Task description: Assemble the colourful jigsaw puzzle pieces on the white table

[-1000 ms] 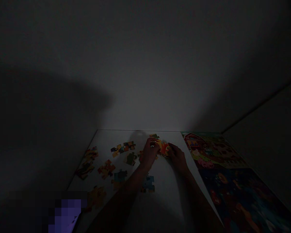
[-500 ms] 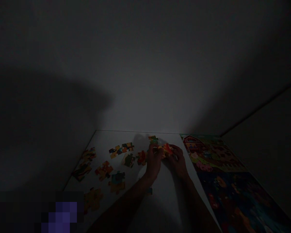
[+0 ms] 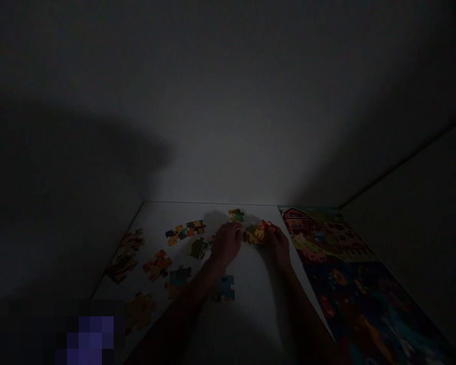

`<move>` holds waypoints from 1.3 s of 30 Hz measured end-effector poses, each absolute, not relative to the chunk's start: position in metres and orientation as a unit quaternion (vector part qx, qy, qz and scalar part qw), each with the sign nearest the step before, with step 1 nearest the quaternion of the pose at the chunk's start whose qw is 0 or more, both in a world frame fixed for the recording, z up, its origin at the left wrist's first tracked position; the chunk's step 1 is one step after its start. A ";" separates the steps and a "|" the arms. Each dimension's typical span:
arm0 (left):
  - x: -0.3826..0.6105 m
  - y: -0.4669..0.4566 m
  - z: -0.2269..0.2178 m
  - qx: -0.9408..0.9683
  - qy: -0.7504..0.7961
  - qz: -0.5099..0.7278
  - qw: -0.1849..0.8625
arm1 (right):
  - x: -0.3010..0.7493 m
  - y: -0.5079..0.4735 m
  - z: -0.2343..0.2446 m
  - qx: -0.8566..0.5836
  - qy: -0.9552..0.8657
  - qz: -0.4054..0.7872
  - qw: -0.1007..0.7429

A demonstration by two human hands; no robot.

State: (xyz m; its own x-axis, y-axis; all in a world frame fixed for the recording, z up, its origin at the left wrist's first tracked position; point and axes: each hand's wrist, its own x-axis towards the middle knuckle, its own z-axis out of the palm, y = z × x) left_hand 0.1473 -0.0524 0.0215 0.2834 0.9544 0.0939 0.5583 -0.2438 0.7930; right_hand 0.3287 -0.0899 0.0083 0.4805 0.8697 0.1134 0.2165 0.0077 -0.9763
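In dim light, my right hand (image 3: 280, 247) is closed on the right end of a red-and-yellow puzzle piece (image 3: 256, 234), low over the white table. My left hand (image 3: 228, 244) is apart from it on the left, its fingers curled together; whatever they hold, if anything, is hidden. Part of a red puzzle piece (image 3: 212, 240) shows at the left hand's edge. Beyond the hands lies a green-and-yellow piece (image 3: 236, 215). A blue piece (image 3: 225, 288) rests beside my left forearm.
Several loose puzzle pieces (image 3: 158, 265) are scattered over the left of the white table (image 3: 251, 314). A farm picture (image 3: 327, 235) and a dark blue picture (image 3: 368, 309) lie along the right. A pale wall (image 3: 228, 126) rises behind the table's far edge.
My left hand has come away from the red-and-yellow piece and moved left. My right hand still has that piece. The view has shifted slightly, and more of the blue piece shows.
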 end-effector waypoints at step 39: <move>0.038 -0.009 0.015 0.814 0.520 0.042 0.254 | 0.330 -0.091 -0.004 -0.704 -0.479 0.219 0.476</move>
State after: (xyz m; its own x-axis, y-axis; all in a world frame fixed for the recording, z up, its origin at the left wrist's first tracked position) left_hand 0.0379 -0.0086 0.0148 0.4558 0.8683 -0.1957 0.8253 -0.3299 0.4584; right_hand 0.3299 -0.0906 -0.0037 0.4446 0.8835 0.1476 0.4670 -0.0880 -0.8799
